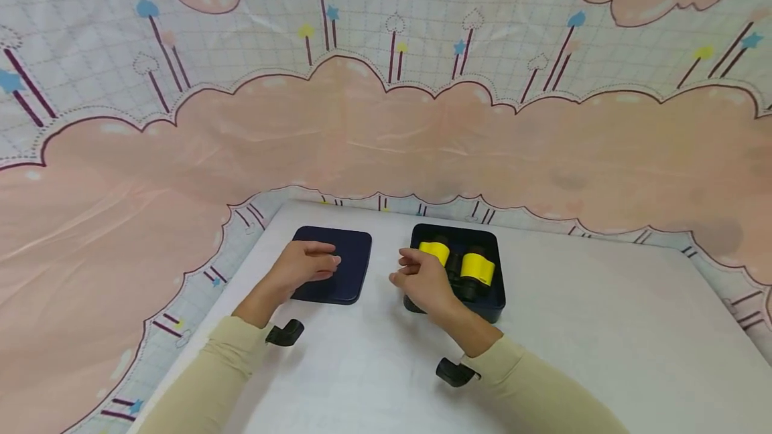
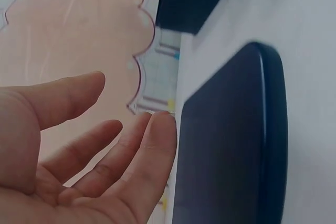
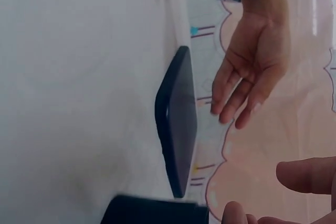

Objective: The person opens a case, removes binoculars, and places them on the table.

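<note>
A dark blue lid (image 1: 352, 266) lies flat on the white table, and above it hovers my left hand (image 1: 301, 265), fingers relaxed and holding nothing. To its right stands a dark blue box (image 1: 496, 310) without a cover, in which yellow and black binoculars (image 1: 476, 269) lie. My right hand (image 1: 429, 285) is over the box's left side, fingers loosely bent and empty. In the left wrist view the left hand (image 2: 105, 166) is beside the lid (image 2: 226, 145), with a gap between thumb and fingers. The right wrist view shows the lid (image 3: 181, 124) and the left hand (image 3: 254, 61).
The white table (image 1: 603, 327) extends to the right of the box. Behind it hangs a cloth (image 1: 386, 139) printed with pink clouds and small stars. A black piece (image 1: 286, 333) is worn at the left wrist, another (image 1: 455, 372) at the right.
</note>
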A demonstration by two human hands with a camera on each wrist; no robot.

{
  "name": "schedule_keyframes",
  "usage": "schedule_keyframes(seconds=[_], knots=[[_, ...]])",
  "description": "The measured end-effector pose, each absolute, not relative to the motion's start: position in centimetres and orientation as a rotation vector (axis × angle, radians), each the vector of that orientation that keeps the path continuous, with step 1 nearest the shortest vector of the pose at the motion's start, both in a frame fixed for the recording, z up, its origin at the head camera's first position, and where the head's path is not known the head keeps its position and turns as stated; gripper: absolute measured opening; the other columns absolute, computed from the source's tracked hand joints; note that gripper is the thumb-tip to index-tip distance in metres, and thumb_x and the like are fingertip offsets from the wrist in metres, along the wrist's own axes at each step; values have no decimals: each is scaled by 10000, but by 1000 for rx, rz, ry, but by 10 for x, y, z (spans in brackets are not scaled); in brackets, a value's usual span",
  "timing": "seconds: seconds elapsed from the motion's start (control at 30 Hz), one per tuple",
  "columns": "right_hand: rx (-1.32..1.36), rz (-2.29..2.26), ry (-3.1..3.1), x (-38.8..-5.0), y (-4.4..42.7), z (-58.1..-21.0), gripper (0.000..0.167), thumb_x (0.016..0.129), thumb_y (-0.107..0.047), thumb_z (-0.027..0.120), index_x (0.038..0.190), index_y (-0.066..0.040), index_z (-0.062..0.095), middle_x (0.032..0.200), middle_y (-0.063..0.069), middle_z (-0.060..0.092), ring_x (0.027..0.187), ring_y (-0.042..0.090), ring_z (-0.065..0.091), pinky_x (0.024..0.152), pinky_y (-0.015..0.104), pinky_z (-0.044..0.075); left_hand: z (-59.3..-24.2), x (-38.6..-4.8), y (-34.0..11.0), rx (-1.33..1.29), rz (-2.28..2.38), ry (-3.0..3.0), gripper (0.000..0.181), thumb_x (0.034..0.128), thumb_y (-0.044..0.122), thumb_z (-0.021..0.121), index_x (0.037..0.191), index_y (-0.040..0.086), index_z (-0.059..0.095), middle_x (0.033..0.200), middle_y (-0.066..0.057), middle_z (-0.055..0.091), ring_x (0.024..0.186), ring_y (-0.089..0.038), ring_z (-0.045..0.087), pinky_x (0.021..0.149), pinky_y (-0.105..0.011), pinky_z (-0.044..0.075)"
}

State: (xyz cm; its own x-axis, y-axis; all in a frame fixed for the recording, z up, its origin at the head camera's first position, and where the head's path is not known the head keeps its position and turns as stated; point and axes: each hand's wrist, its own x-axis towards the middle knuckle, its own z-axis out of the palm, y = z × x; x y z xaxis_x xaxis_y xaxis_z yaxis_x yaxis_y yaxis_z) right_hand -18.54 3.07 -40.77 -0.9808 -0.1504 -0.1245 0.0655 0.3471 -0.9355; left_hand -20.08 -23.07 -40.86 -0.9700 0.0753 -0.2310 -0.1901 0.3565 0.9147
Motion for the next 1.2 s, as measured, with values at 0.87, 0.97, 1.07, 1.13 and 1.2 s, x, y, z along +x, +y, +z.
schedule_keyframes(seconds=[0.87,0.97,1.07,1.13,1.2], knots=[[-251,-1032,2844,-198,105,-408,728,909,-172,801,1536,-19,465,1546,232,503,1404,438,507,1176,624,422,-422,-213,-143,-36,1687,2221,580,960,140,761,1482,13,544,1357,-195,672,1192,-335,709,960,-442,620],[-298,-865,2891,-203,109,-409,763,885,-197,831,1526,5,471,1555,243,497,1434,448,476,1176,636,414,-425,-213,-134,-39,1663,2224,609,947,150,779,1491,21,538,1392,-211,646,1166,-319,716,940,-435,628],[-366,-729,2928,-207,112,-411,798,863,-211,858,1516,35,470,1551,262,497,1443,460,464,1171,634,420,-425,-212,-126,-33,1643,2220,649,935,151,791,1511,28,518,1433,-229,626,1165,-311,719,930,-428,632],[-418,-657,2951,-211,114,-414,813,849,-224,872,1505,45,476,1544,272,498,1445,464,457,1174,638,415,-426,-211,-121,-22,1634,2215,665,932,143,791,1522,29,505,1454,-248,610,1171,-319,719,924,-430,633],[-466,-594,2971,-214,116,-417,823,835,-233,882,1496,50,481,1539,277,497,1453,467,442,1182,644,403,-427,-210,-118,-17,1634,2204,680,927,126,792,1530,29,493,1469,-267,594,1172,-320,723,924,-434,633]])
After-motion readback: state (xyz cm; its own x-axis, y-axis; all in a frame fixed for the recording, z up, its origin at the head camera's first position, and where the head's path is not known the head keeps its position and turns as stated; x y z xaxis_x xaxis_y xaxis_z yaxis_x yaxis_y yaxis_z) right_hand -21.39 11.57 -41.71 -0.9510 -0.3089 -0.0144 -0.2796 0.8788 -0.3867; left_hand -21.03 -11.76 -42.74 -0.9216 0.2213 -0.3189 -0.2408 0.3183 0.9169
